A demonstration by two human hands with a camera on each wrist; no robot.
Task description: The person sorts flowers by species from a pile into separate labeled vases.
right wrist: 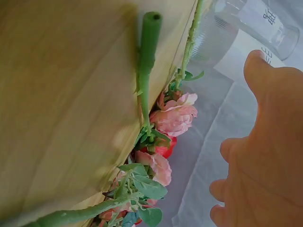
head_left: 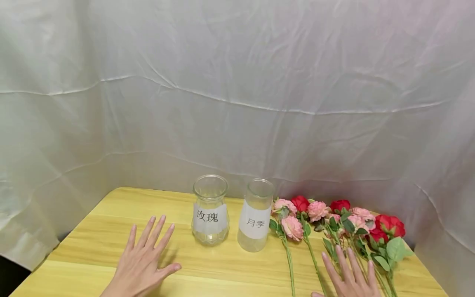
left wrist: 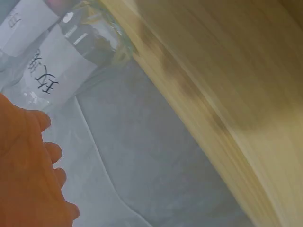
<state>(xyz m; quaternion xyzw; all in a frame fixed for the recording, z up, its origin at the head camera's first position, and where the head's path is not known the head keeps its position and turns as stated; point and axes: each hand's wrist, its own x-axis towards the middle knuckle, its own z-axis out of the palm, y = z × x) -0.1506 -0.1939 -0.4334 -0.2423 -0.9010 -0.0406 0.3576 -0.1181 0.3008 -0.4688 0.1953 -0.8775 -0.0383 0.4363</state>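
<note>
My left hand [head_left: 142, 260] is spread flat above the left part of the table, holding nothing; the rounded glass vase [head_left: 210, 210] labelled 玫瑰 is the thing nearest to it. Right of that vase stands a straight glass vase [head_left: 255, 215] labelled 月季. Over the flower stems at the lower right, my right hand [head_left: 350, 274] has its fingers straight and apart, gripping nothing. Pink flowers [head_left: 292, 228] and red flowers [head_left: 389, 225] lie along the table's right side, stems toward me. In the right wrist view, a thick green stem [right wrist: 149, 52] lies close by the right hand.
The yellow wood-grain table [head_left: 100, 231] has a rounded far left corner. A pale, wrinkled cloth [head_left: 237, 82] hangs behind it and along both sides. Flower stems stretch across the table's right part to the lower edge of the head view.
</note>
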